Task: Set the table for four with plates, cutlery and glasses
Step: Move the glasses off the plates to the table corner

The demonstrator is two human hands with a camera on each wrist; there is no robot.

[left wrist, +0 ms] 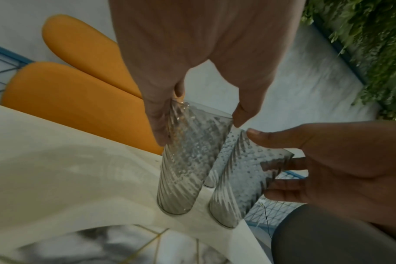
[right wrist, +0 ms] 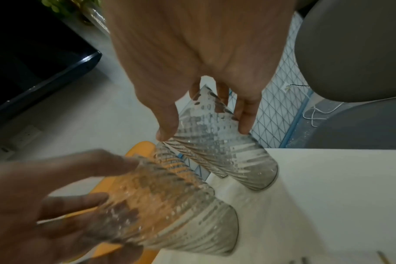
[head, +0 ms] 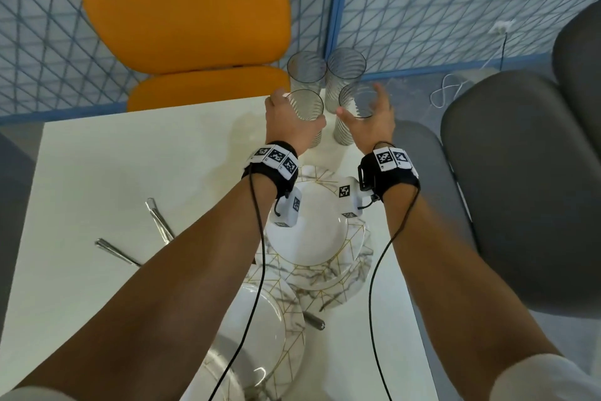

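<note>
Forearms [head: 195,270] reach over the plate stack [head: 309,238] to four ribbed glasses [head: 346,69] on the bench [head: 130,173] just beyond it. Left grip [head: 292,124] wraps the left glass [head: 307,104] near its rim, and right grip [head: 370,122] curls thumb and fingers round the right glass [head: 353,101]. Tall, thin and likely slick and breakable, each seems safer held mid-body.

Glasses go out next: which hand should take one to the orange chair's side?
Probably left: the left hand grips the near-left ribbed glass, nearer the orange chair; the right hand is spread round the near-right glass.
</note>
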